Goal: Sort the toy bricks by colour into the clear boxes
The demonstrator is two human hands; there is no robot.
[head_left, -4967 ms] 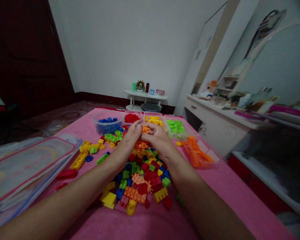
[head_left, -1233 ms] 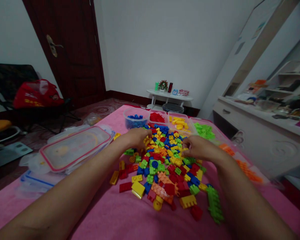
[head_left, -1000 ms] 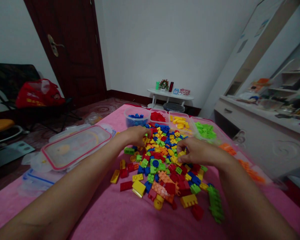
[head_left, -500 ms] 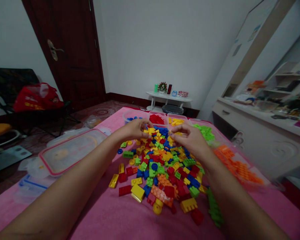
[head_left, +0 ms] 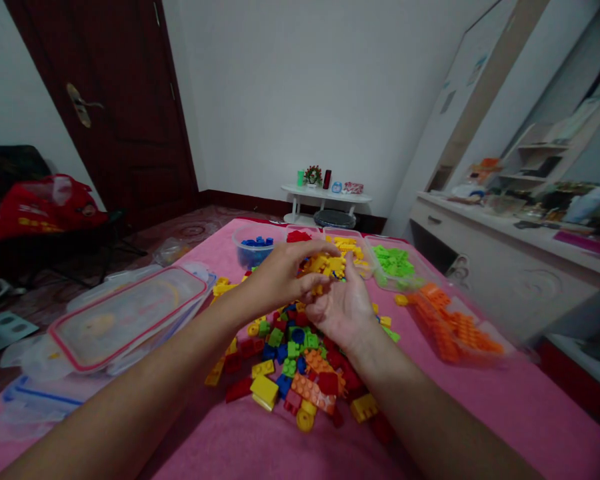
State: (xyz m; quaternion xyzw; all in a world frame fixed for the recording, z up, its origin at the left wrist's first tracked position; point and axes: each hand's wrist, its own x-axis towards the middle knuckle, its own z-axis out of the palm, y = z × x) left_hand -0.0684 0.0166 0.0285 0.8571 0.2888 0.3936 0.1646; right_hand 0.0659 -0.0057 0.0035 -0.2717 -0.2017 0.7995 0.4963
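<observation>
A heap of mixed coloured bricks [head_left: 295, 363] lies on the pink cloth [head_left: 240, 447] in front of me. My right hand [head_left: 343, 308] is raised over the heap, palm up and cupped. Several small yellow bricks [head_left: 327, 267] rest on its fingers. My left hand [head_left: 285, 275] reaches across it, fingers curled in a pinch on a small yellow brick [head_left: 318, 289] just above the right palm. The two hands touch or nearly touch.
Behind the heap stand clear tubs sorted by colour: blue [head_left: 253, 248], red [head_left: 297, 236], yellow [head_left: 354, 247], green [head_left: 395, 264], and orange [head_left: 450, 328] at the right. Clear lids [head_left: 125, 313] are stacked at the left. A white dresser [head_left: 485, 260] stands to the right.
Both hands have lifted off the heap and come together. The right hand has turned palm up, and the left has moved over it. The view has shifted left.
</observation>
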